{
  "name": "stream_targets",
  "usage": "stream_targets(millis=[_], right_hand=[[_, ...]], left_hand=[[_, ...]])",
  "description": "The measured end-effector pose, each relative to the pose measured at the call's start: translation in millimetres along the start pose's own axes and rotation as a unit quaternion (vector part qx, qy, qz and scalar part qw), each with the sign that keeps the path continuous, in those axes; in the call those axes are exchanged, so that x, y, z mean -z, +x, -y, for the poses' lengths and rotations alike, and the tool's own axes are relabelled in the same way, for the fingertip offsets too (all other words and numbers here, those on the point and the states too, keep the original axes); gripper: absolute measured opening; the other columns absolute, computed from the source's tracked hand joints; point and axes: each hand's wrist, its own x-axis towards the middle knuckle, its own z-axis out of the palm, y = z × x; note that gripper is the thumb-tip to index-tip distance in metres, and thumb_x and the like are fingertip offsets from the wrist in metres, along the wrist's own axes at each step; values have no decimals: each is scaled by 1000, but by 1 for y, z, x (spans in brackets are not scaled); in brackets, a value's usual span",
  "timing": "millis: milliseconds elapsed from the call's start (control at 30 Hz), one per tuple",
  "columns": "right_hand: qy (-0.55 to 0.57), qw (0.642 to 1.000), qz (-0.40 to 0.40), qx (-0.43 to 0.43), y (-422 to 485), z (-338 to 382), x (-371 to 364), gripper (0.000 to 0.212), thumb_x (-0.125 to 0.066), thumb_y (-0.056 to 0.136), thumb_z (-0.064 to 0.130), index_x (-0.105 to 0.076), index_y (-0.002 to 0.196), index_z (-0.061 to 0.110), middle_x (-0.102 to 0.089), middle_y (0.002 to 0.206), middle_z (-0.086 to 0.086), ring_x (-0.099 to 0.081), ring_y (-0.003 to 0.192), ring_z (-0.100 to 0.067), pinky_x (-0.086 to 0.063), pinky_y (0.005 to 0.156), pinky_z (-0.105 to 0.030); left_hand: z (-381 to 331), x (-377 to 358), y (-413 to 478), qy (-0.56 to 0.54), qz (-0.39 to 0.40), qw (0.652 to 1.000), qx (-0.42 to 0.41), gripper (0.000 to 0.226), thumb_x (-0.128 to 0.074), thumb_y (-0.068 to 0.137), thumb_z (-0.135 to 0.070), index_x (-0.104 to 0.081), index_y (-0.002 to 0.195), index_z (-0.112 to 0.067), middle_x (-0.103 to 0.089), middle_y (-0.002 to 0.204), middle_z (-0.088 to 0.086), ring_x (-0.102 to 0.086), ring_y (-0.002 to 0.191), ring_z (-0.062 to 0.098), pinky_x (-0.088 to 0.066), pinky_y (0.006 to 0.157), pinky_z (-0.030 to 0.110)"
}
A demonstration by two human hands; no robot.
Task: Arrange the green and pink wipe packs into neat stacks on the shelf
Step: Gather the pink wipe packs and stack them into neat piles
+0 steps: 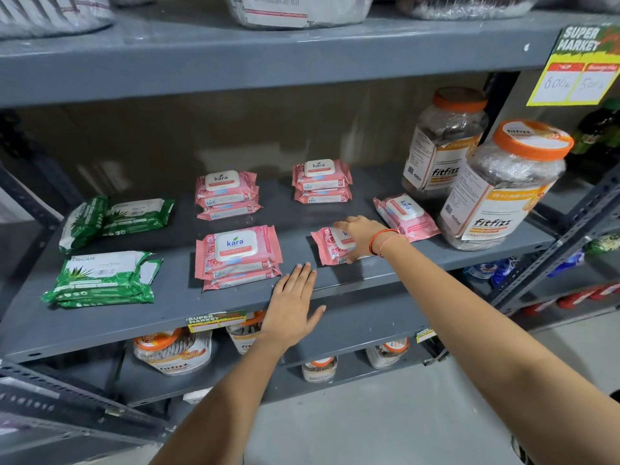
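Right hand [360,234], right of centre: fingers [342,226] lay curled over a single pink pack [327,246], thumb at its near edge. Contact was certain; whether a grip had closed I could not tell. Pack sat skewed on the shelf [352,280], so the hand was probably there to lift or square it. Red thread bands circled that wrist.

Left hand [292,305], centre frame: fingers flat, spread, holding nothing. It hovered over or rested on the shelf's front lip, just right of the near pink stack [238,256], likely waiting to steady that stack.

Outward, pink packs: near stack seemingly three high; rear stack [228,194] behind it also about three; another rear stack [322,181], upper centre, two. One loose pack [404,216] lay tilted beside the jars at right. With the one under the fingers, roughly ten pink, two unstacked.

Green packs, left of frame: a front pile [104,278] of two or perhaps three, edges ragged; behind it one flat pack [137,216] with another [84,221] propped on edge against it. Four or five green, none stacked neatly.

Two orange-lidded jars [503,186] crowded the shelf's right end, probably why the loose packs ended up skewed there.

Judgement: pink nearly sorted, green not yet.
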Motion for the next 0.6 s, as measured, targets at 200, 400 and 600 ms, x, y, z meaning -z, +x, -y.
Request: stream_targets(millis=[200,400,600], right_hand=[[-16,1000,4,-2,1,1,1,92,-79,73,30,-25,147,18,-39,147,-9,-34,135,-31,-36,108,-46],[11,1000,8,2,2,-4,1,94,-78,73,37,-23,148,20,-36,148,-9,-31,137,-31,-31,110,-47],[153,980,-85,-91,6,-43,14,75,-69,79,46,-39,138,11,-47,138,-16,-46,126,-34,-43,101,-43]], left_hand=[[0,2,0,-4,4,1000,2,76,-15,88,-58,-24,145,-9,-25,152,11,-20,140,25,-11,111,39],[0,1,0,-13,-3,1000,-1,72,-24,88,-57,-37,139,-6,-39,145,12,-35,134,26,-20,108,42],[-2,2,0,-18,-1,1000,2,76,-25,87,-60,-37,139,-6,-39,144,13,-35,133,27,-22,107,42]])
